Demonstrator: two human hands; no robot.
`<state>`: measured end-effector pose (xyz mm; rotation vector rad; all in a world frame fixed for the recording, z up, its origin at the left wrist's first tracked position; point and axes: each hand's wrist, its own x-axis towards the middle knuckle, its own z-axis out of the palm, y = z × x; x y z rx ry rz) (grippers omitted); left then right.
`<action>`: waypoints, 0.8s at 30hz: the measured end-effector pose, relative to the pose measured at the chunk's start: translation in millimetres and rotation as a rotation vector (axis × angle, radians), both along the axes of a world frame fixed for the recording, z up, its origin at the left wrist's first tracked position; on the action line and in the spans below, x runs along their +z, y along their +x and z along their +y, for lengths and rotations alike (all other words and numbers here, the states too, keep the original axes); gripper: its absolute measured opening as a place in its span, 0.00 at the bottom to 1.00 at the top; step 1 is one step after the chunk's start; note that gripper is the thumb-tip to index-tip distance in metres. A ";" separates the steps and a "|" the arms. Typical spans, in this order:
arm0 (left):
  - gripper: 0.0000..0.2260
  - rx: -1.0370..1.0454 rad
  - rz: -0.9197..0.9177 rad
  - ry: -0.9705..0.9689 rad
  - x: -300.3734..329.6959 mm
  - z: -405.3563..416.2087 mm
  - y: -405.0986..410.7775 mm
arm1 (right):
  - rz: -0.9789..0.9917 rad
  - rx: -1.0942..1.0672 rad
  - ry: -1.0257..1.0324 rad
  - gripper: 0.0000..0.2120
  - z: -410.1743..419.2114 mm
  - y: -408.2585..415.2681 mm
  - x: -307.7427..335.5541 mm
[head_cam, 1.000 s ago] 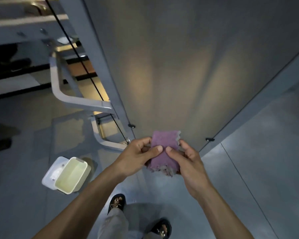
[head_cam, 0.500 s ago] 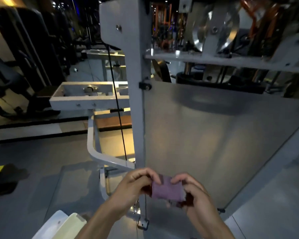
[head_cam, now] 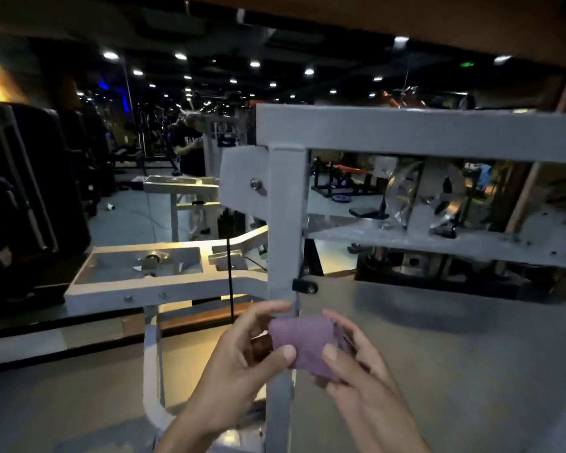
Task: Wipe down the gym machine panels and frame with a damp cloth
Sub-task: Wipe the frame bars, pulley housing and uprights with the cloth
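A folded purple cloth (head_cam: 303, 344) is held in front of the gym machine, low in the view, just before the grey upright post (head_cam: 286, 223) of the frame. It is pinched from both sides: the left hand (head_cam: 239, 371) grips its left edge with the thumb on the front and the fingers curled behind, and the right hand (head_cam: 356, 371) grips its right edge in the same manner, thumb on the front, fingers wrapped behind. The cloth is stretched flat between the two thumbs and is not touching the machine.

Behind the cloth, to the right of the post, the large flat grey panel (head_cam: 455, 371) of the machine is seen, fastened near its upper left corner by a small black clip (head_cam: 304, 286). Above the panel a grey top crossbar (head_cam: 422, 132) is joined to the post, and beneath it a shelf-like rail (head_cam: 438, 243) carries a metal pulley wheel (head_cam: 402, 194). To the left of the post a white open-framed arm (head_cam: 151, 273) extends outward, and a thin black cable (head_cam: 231, 282) hangs down beside it. Farther back a dim gym hall with ceiling spotlights (head_cam: 180, 56) and other equipment is visible, along with a person in dark clothing (head_cam: 187, 142), blurred.
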<state>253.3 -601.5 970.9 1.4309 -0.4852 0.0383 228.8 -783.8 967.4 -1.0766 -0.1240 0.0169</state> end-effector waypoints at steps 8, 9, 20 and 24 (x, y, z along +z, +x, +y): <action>0.14 -0.076 -0.176 -0.052 49.7 23.7 46.6 | -0.154 -0.153 0.199 0.39 50.3 29.6 43.2; 0.13 -0.089 -0.184 -0.048 51.4 26.6 50.3 | -0.192 -0.220 0.157 0.37 54.8 30.3 46.5; 0.12 -0.126 -0.202 -0.021 58.4 51.3 78.6 | -0.304 -0.444 -0.225 0.14 98.9 38.7 77.0; 0.14 -0.106 -0.260 0.064 74.0 53.6 87.1 | -0.357 -0.443 -0.189 0.19 90.9 43.0 101.7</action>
